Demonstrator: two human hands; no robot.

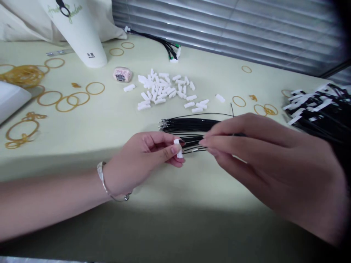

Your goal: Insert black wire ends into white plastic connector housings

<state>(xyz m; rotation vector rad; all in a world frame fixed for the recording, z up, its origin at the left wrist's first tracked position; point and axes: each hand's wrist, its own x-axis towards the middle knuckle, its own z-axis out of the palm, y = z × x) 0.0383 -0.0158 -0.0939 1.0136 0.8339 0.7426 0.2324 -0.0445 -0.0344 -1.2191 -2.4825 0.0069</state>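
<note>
A white connector (pixel 178 149) with black wires running out of its right side is pinched between the thumb and fingers of my left hand (pixel 148 157). My right hand (pixel 268 160) is closed at the fingertips on thin black wires, a short way right of the connector. Behind both hands lies a bundle of black wires (pixel 192 124) with bare metal ends pointing left; my right hand hides its other end. Many loose white connectors (pixel 161 87) form a pile on the pale green table (pixel 164 226), beyond the wire bundle.
Rubber bands (pixel 50 98) are scattered at the left, near a white cup (pixel 82 36). A small pink object (pixel 122 74) sits beside the pile. Finished-looking black cables with white ends (pixel 320 106) are heaped at the right. Another cable bunch (pixel 156 39) lies by the blinds (pixel 233 29).
</note>
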